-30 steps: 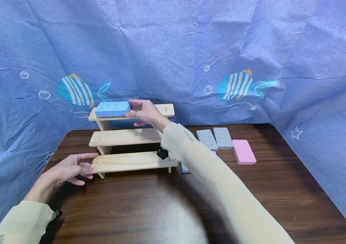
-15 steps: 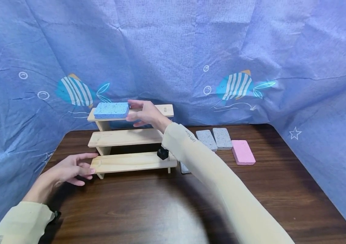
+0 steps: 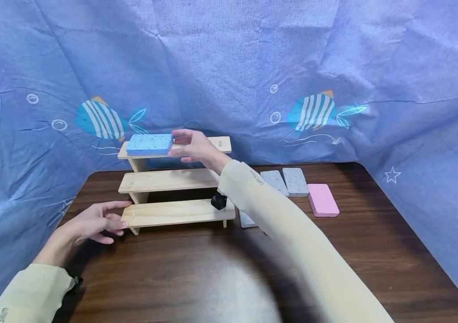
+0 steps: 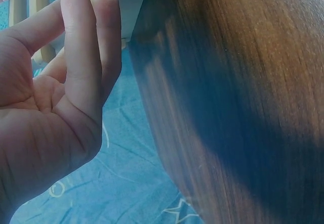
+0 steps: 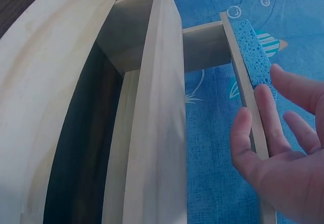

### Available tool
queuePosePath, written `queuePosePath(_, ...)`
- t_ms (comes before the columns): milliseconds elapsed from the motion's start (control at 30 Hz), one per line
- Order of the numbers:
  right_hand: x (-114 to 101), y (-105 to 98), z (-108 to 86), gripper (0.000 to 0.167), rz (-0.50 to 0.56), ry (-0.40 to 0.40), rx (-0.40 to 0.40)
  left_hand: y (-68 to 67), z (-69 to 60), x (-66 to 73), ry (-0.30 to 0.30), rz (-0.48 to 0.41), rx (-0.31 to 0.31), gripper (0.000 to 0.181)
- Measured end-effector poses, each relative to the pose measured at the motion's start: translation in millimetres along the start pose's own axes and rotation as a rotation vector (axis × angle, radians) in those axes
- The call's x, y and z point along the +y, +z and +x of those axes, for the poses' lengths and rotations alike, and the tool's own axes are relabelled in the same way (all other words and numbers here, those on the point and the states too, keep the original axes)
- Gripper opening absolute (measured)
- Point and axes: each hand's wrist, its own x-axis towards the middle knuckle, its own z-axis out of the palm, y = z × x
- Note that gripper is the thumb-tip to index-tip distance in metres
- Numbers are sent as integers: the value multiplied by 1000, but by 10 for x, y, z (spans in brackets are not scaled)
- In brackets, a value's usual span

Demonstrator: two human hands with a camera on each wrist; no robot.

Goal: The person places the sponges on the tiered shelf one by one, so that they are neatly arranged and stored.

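A blue sponge [image 3: 149,144] lies flat on the left part of the top step of a three-step wooden rack [image 3: 168,181]. My right hand [image 3: 200,148] reaches over the rack, its thumb and fingers spread at the sponge's right end. In the right wrist view, fingertips sit right at the end of that blue sponge [image 5: 251,52]; firm contact is hard to tell. At the rack's lower left, my left hand [image 3: 91,223] touches the end of the bottom step with thumb and forefinger apart. The left wrist view shows its other fingers [image 4: 81,47] loosely bent, holding nothing.
On the brown table [image 3: 196,278], right of the rack, lie a grey sponge [image 3: 295,181], a second grey sponge [image 3: 274,181] and a pink sponge [image 3: 323,200]. Another grey sponge [image 3: 247,220] is partly hidden by my right sleeve. A blue fish-print cloth [image 3: 229,67] hangs behind.
My right hand and wrist have shifted slightly right and up, with the fingers still by the blue sponge. The sponge stays in place on the top step; the left hand stays at the rack.
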Motion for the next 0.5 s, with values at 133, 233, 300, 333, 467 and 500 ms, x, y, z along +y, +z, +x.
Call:
queuePosePath(133, -8, -24, -33, 69, 27, -19, -54, 5, -14, 10, 0, -6, 4, 83)
queuePosePath(233, -6, -53, -93, 67, 18, -55, -104, 8, -9, 18, -2, -9, 6, 84)
queuePosePath(300, -7, -83, -152, 66, -2, -77, -134, 9, -10, 24, -5, -11, 8, 84)
queuePosePath(333, -10, -100, -188, 66, -11, -86, -151, 9, -10, 25, -7, -11, 9, 85)
queuePosePath(467, -11, -194, -352, 66, -67, -115, -193, 8, -19, 19, -5, -11, 5, 84)
queuePosePath(500, -12, -223, -398, 65, -87, -123, -200, 7, -22, 16, -2, -10, 3, 84)
